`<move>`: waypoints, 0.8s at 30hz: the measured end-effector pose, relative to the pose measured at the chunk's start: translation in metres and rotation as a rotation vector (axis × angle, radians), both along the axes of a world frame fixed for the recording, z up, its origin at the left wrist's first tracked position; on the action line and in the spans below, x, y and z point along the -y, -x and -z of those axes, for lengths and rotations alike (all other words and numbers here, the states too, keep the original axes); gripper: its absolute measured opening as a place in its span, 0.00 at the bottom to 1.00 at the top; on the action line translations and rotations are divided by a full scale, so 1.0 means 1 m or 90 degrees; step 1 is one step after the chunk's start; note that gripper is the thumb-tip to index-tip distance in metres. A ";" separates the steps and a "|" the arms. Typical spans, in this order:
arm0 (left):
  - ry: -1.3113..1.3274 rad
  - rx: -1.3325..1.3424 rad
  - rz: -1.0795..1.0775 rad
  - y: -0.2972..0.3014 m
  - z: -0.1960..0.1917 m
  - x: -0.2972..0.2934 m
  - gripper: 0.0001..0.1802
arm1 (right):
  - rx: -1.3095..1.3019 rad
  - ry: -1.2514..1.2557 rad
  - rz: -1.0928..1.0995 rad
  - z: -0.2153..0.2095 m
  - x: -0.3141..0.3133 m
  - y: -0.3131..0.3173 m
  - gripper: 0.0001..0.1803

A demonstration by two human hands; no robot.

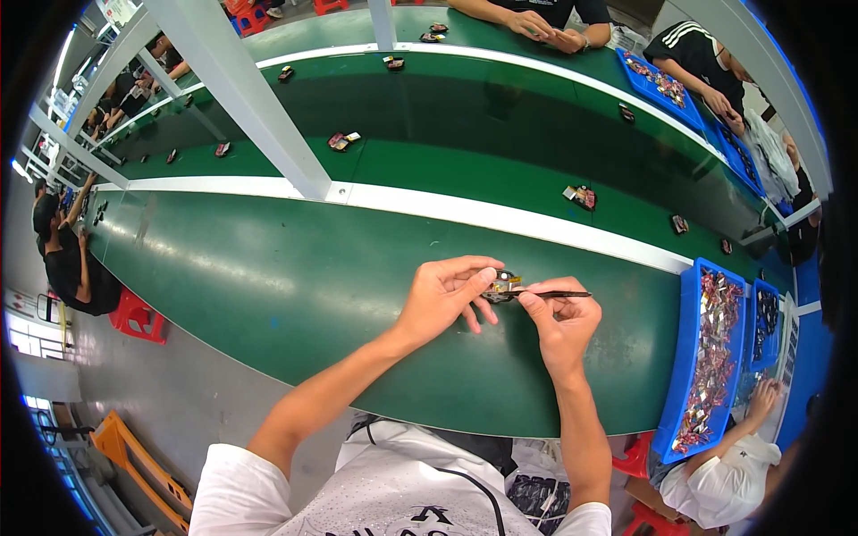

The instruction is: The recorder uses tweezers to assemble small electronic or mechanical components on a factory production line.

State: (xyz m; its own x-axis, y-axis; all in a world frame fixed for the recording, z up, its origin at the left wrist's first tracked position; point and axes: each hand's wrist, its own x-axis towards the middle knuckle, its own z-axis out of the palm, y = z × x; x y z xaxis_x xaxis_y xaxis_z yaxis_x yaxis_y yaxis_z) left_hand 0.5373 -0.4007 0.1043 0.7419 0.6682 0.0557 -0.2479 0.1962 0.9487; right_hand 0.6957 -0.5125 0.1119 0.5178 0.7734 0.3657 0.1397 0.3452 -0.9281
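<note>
Above the green bench, my left hand (450, 291) is closed on a small black electronic assembly (508, 278), pinching its left side; yellow and metallic parts show inside it. My right hand (563, 327) grips a slim dark tool (572, 294), shaped like tweezers. Its thin tip reaches into the near side of the assembly, between the two hands. My fingers cover part of both things, so the exact contact is hidden.
A green worktop (295, 277) lies under my hands. On the right stand a long blue tray (688, 357) of small red and metallic parts and a smaller blue bin (765, 326). Beyond a white rail (483, 220), assemblies (581, 196) sit along the green belt. Co-workers sit around; a grey post (241, 89) rises ahead.
</note>
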 end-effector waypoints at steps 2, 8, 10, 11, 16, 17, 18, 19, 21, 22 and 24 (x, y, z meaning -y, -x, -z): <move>0.003 0.003 0.008 -0.003 0.002 0.000 0.18 | 0.056 -0.022 0.018 0.003 0.001 -0.003 0.06; -0.006 0.017 0.006 -0.008 0.004 0.003 0.18 | 0.110 -0.022 0.032 0.006 0.003 -0.009 0.06; -0.010 0.012 -0.004 -0.010 0.003 0.006 0.18 | 0.107 -0.022 0.030 0.008 0.004 -0.011 0.06; -0.010 0.012 -0.004 -0.011 0.002 0.007 0.18 | 0.105 -0.022 0.029 0.008 0.005 -0.012 0.06; -0.024 0.009 -0.025 -0.014 0.002 0.011 0.18 | 0.114 -0.023 0.044 0.008 0.007 -0.013 0.05; -0.024 0.009 -0.025 -0.015 0.003 0.011 0.18 | 0.131 -0.027 0.050 0.007 0.007 -0.013 0.05; -0.025 0.011 -0.028 -0.017 0.003 0.012 0.18 | 0.131 -0.027 0.050 0.007 0.008 -0.015 0.05; -0.025 0.013 -0.031 -0.019 0.003 0.012 0.18 | 0.151 -0.029 0.057 0.007 0.008 -0.016 0.05; -0.025 0.012 -0.029 -0.021 0.004 0.013 0.18 | 0.171 -0.031 0.064 0.006 0.009 -0.018 0.05; -0.025 0.011 -0.026 -0.021 0.005 0.013 0.18 | 0.177 -0.033 0.065 0.006 0.009 -0.018 0.05; -0.026 0.011 -0.026 -0.023 0.004 0.014 0.18 | 0.182 -0.035 0.065 0.006 0.011 -0.020 0.05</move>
State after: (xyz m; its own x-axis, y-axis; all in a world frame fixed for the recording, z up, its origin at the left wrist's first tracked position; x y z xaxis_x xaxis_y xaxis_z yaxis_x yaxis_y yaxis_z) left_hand 0.5599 -0.4143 0.1001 0.7133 0.6944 0.0953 -0.2709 0.1476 0.9512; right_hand 0.7154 -0.5230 0.1058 0.4616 0.6973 0.5484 0.4296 0.3651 -0.8259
